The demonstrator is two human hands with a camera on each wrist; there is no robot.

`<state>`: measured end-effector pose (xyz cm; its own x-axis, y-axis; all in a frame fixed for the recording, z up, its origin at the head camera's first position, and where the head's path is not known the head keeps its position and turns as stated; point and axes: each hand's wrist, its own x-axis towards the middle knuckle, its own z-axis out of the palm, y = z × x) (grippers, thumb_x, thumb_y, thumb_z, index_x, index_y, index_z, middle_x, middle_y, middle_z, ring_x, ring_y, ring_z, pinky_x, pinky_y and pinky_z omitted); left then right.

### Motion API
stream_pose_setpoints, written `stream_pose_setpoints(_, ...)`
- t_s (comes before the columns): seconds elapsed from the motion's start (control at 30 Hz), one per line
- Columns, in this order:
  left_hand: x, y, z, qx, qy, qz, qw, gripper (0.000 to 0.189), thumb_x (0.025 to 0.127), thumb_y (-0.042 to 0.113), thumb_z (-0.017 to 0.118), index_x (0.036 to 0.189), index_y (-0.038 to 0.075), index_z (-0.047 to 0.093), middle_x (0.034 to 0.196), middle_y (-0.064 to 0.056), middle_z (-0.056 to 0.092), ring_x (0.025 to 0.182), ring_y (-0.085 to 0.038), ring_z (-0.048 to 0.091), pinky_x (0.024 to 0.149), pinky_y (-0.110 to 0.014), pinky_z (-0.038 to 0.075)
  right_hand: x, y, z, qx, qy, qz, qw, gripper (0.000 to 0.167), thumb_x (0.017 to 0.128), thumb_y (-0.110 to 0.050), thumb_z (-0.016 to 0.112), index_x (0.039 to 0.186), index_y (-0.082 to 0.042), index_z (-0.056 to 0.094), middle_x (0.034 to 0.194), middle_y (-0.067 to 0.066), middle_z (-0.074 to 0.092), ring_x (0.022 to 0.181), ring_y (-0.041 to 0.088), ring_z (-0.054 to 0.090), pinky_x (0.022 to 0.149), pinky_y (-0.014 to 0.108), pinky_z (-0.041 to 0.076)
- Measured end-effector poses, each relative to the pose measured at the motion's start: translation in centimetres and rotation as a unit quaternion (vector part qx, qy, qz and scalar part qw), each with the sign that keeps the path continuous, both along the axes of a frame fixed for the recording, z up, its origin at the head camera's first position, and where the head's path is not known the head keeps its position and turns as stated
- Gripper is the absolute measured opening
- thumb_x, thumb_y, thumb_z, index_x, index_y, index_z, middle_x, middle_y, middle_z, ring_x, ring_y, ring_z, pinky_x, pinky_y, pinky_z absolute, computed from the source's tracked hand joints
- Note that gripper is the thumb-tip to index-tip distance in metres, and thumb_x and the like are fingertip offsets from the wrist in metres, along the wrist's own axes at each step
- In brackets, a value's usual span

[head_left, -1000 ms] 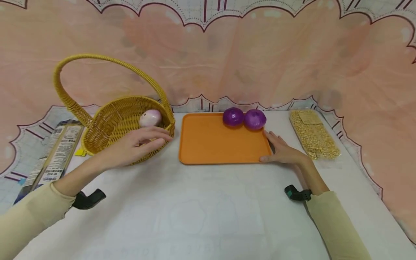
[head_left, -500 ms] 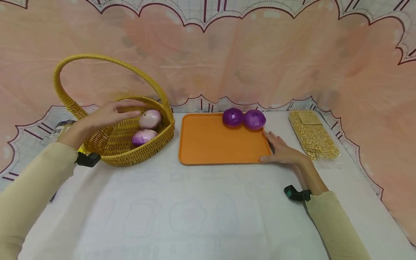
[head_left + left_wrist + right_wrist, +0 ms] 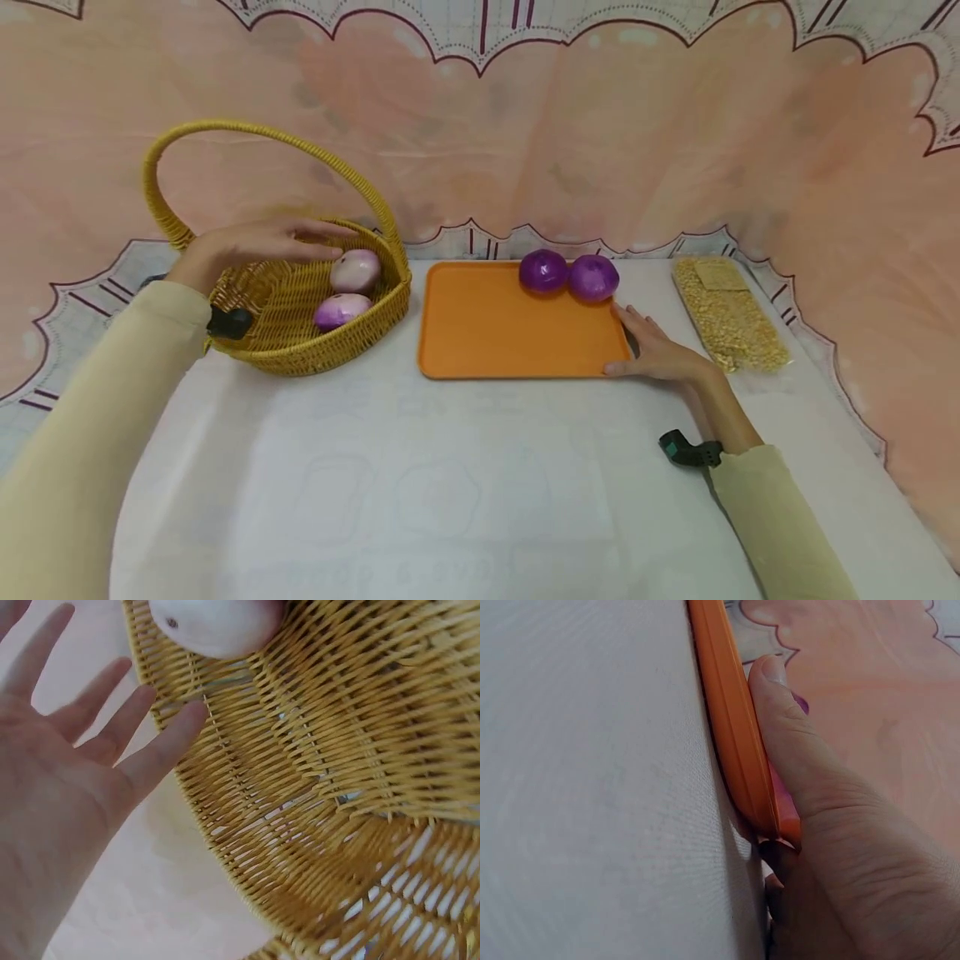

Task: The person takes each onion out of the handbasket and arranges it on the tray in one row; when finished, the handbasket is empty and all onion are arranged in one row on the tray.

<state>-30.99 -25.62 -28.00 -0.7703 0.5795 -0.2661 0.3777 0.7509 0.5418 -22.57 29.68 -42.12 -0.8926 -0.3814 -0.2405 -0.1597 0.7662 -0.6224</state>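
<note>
My left hand (image 3: 258, 246) hovers over the back left of the yellow wicker basket (image 3: 315, 358), fingers extended and holding nothing. Inside the basket lie two rounded, purple-and-white vegetables: a pale one (image 3: 355, 272) with a dark spot, just right of those fingertips, and a more purple one (image 3: 341, 311) in front. In the left wrist view, a gap separates the fingers (image 3: 161, 754) from the pale vegetable (image 3: 217, 626). My right hand (image 3: 660, 354) rests at the front right corner of the orange tray (image 3: 487, 333), thumb on its rim. Two glossy purple onions, left (image 3: 543, 272) and right (image 3: 593, 278), sit at the tray's back right.
A clear bag of yellow kernels (image 3: 727, 317) lies right of the tray. The basket's tall handle (image 3: 277, 136) arches above the left hand. A white cloth (image 3: 450, 483) covers the table, and a peach patterned curtain (image 3: 480, 150) hangs behind.
From the basket's front right, my left hand has moved back and left over it, uncovering the purple vegetable at the front. The right hand stays at the tray.
</note>
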Motion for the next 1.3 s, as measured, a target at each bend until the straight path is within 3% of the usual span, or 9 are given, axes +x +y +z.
stream_pose_setpoints(0.1,-0.7,-0.2,-0.5,0.023,-0.029,0.018,0.9991,0.049,0.1,0.041,0.05,0.147,0.031,0.041,0.157,0.007,0.033,0.142,-0.017,0.034,0.109,-0.038,0.042,0.0,0.1,-0.2,-0.001,0.002,0.002,1.0,0.112,0.079,-0.048,0.075,0.157,-0.01,0.003,0.163,0.019,-0.003,0.149,0.045,-0.009,0.117,0.065,-0.005)
stream_pose_setpoints(0.23,-1.4,-0.8,-1.4,0.072,-0.076,0.064,0.9924,0.052,0.101,0.04,0.049,0.15,0.025,0.039,0.159,0.005,0.03,0.145,-0.019,0.03,0.111,-0.04,0.04,0.1,0.2,-0.2,-0.001,0.006,0.002,1.0,0.112,0.079,-0.048,0.075,0.157,-0.011,0.004,0.163,0.02,-0.003,0.148,0.047,-0.008,0.116,0.066,-0.005)
stream_pose_setpoints(0.43,-1.5,-2.0,-3.2,0.169,-0.157,0.118,0.9658,0.06,0.103,0.035,0.043,0.155,0.012,0.023,0.164,-0.003,0.016,0.15,-0.025,0.015,0.118,-0.05,0.025,0.0,0.1,0.1,0.001,0.004,0.002,1.0,0.112,0.079,-0.049,0.074,0.157,-0.011,0.004,0.163,0.02,-0.003,0.148,0.046,-0.009,0.115,0.067,-0.004)
stream_pose_setpoints(0.53,-1.5,-2.1,-4.1,0.194,-0.173,0.134,0.9564,0.06,0.104,0.035,0.043,0.156,0.015,0.02,0.164,-0.003,0.015,0.149,-0.022,0.018,0.118,-0.047,0.028,0.0,0.1,0.1,0.002,0.002,0.0,1.0,0.112,0.079,-0.049,0.074,0.157,-0.011,0.003,0.163,0.019,-0.003,0.148,0.046,-0.009,0.115,0.069,-0.003)
stream_pose_setpoints(0.7,-1.5,-1.4,-5.0,0.179,-0.168,0.13,0.9607,0.06,0.102,0.032,0.049,0.155,0.018,0.025,0.162,-0.003,0.022,0.133,-0.003,0.039,0.111,-0.037,0.039,-0.1,0.2,-0.1,0.004,0.008,0.006,0.9999,0.112,0.08,-0.048,0.074,0.157,-0.01,0.003,0.163,0.019,-0.003,0.149,0.046,-0.008,0.115,0.068,-0.003)
stream_pose_setpoints(0.83,-1.6,-0.5,-5.3,0.173,-0.176,0.135,0.9597,0.062,0.098,0.028,0.058,0.152,0.019,0.031,0.159,0.002,0.029,0.123,0.003,0.045,0.107,-0.032,0.041,0.0,0.2,-0.1,0.004,0.007,0.005,1.0,0.112,0.08,-0.048,0.074,0.157,-0.011,0.003,0.163,0.019,-0.003,0.148,0.046,-0.008,0.115,0.068,-0.003)
stream_pose_setpoints(1.03,-1.7,0.0,-5.5,0.16,-0.182,0.134,0.9609,0.06,0.096,0.024,0.06,0.15,0.016,0.036,0.153,0.002,0.036,0.119,0.001,0.048,0.098,-0.025,0.045,0.1,0.1,0.3,0.01,0.001,0.002,0.9999,0.113,0.079,-0.051,0.074,0.157,-0.012,0.003,0.163,0.021,-0.004,0.147,0.05,-0.008,0.113,0.071,-0.001)
stream_pose_setpoints(1.3,-1.8,0.3,-5.9,0.158,-0.206,0.146,0.9547,0.063,0.095,0.023,0.062,0.151,0.02,0.033,0.148,0.001,0.039,0.121,-0.007,0.048,0.096,-0.025,0.047,0.1,0.0,0.4,0.004,0.003,0.008,1.0,0.113,0.079,-0.049,0.075,0.157,-0.012,0.003,0.163,0.02,-0.003,0.148,0.047,-0.008,0.115,0.069,-0.003)
